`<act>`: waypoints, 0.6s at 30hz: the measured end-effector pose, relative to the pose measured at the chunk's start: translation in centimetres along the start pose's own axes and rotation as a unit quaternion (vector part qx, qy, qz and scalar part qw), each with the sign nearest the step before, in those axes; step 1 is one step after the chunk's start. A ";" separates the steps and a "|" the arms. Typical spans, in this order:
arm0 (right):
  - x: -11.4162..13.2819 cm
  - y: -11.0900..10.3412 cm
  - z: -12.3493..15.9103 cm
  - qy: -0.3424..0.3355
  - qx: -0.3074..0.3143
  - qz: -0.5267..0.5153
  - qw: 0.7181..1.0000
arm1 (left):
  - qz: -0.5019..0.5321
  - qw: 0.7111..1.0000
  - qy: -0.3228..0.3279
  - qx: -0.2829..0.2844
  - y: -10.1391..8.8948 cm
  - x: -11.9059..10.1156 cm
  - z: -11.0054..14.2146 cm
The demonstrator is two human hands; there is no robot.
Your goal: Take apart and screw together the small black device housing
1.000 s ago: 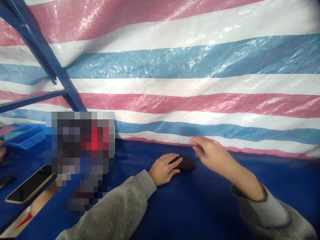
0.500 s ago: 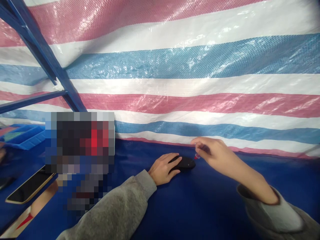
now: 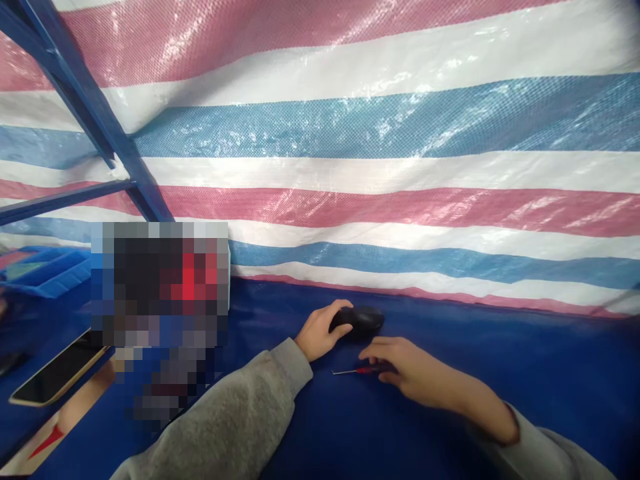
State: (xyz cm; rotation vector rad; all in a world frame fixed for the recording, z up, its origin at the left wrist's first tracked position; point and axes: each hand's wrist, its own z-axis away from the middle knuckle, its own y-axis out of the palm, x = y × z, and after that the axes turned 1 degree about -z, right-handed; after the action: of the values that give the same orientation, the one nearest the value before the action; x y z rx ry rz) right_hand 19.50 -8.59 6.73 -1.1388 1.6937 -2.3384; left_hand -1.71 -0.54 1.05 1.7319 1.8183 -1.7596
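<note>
My left hand [image 3: 320,332] is closed around the left end of a black computer mouse [image 3: 369,321], its thumb and fingers on either side. The mouse's dark, rounded, glossy surface shows beyond the fingers. Just in front of it and to the right, my right hand [image 3: 400,368] is low over the blue table. Between its thumb and fingers is a small screwdriver [image 3: 361,370] with a red and dark handle. The thin metal shaft points left, close to the tabletop. Part of the handle is hidden by the fingers.
Blue sheeting covers the table [image 3: 320,440]. A striped tarpaulin [image 3: 380,200] hangs behind it. At the left are a phone [image 3: 55,370], a blue divided tray [image 3: 60,270] and a blue metal frame [image 3: 95,110]. A blurred-out patch hides the area between.
My right hand has moved down and left with the screwdriver, away from the mouse to the tabletop. The mouse has been turned or tilted, and my left fingers have curled around it.
</note>
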 end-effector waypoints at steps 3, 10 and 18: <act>0.1 1.4 -0.3 -0.005 -0.026 0.040 0.999 | 0.002 1.000 -0.008 0.001 -0.1 0.1 -0.2; -3.4 2.8 -1.5 -0.024 -0.279 0.129 0.951 | -0.085 0.996 -0.005 -0.005 0.5 0.6 -0.3; -5.2 4.3 -2.3 0.026 -0.295 0.072 0.952 | -0.086 0.996 0.016 0.031 0.5 0.5 -0.1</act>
State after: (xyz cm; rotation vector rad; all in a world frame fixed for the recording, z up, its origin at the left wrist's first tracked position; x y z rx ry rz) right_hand 20.38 -6.29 0.04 -0.9614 2.4960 -1.8341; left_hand -1.46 -0.35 0.39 1.6804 2.0023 -1.8799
